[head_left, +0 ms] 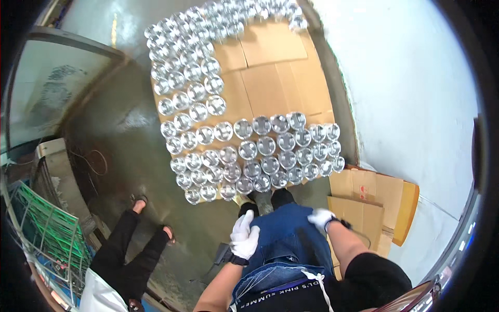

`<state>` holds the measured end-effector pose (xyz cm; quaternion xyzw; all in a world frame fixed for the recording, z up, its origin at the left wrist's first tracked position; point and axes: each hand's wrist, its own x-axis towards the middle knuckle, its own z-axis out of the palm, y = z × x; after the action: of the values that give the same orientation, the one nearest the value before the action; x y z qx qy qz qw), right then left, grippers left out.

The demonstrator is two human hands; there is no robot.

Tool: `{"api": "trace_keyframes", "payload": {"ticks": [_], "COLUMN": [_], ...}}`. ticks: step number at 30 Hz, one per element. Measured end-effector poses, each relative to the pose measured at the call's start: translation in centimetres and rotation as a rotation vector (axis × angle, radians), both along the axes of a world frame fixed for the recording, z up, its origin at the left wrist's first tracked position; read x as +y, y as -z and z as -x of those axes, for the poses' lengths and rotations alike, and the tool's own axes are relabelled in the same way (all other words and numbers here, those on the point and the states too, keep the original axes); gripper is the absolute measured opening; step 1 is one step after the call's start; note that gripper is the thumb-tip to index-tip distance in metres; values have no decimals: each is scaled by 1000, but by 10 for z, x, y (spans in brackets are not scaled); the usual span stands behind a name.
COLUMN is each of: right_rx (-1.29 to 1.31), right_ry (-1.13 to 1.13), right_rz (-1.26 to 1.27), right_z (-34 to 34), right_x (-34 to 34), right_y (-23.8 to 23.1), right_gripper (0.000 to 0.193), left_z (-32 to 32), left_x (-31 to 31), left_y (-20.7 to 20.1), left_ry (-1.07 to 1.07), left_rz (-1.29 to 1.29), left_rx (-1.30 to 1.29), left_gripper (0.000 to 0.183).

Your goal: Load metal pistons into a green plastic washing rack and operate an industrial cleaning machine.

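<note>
My left hand [244, 236], in a white glove, hangs beside my blue denim apron [283, 229]. Its fingers are stretched with the thumb apart, and nothing shows in it. My right hand [320, 218], also white-gloved, lies against the right edge of the apron with its fingers extended; it holds nothing that I can see. In front of me, many clear, shiny round containers [266, 145], glass or plastic, stand in rows on brown cardboard sheets [275, 86]. They line the near, left and far sides of the cardboard. Both hands are apart from them.
Flattened cardboard boxes [358, 213] lean at the right by a white wall [410, 93]. Another person [122, 260] in black trousers and sandals is at the lower left. Beside them is a rack with green strands [54, 229]. The grey floor [114, 156] looks wet.
</note>
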<state>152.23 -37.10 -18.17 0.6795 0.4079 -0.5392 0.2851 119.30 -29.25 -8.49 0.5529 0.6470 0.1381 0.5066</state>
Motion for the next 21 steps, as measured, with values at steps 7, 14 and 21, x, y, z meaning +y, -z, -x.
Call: {"api": "trace_keyframes", "payload": {"ticks": [7, 14, 21], "right_rx": [-49, 5, 120], "right_ry": [693, 712, 664], "right_rz": [72, -199, -409], "right_z": [-1, 48, 49], "right_x": [-95, -70, -50], "right_y": [-78, -150, -146], "right_gripper": [44, 39, 43], "left_z": [25, 43, 44], "left_x": [135, 126, 40], "left_y": [-198, -431, -514], "left_ry": [59, 429, 521], "left_rz": [-432, -1117, -1493], "left_rx": [-665, -815, -969], "left_gripper": [18, 11, 13]}}
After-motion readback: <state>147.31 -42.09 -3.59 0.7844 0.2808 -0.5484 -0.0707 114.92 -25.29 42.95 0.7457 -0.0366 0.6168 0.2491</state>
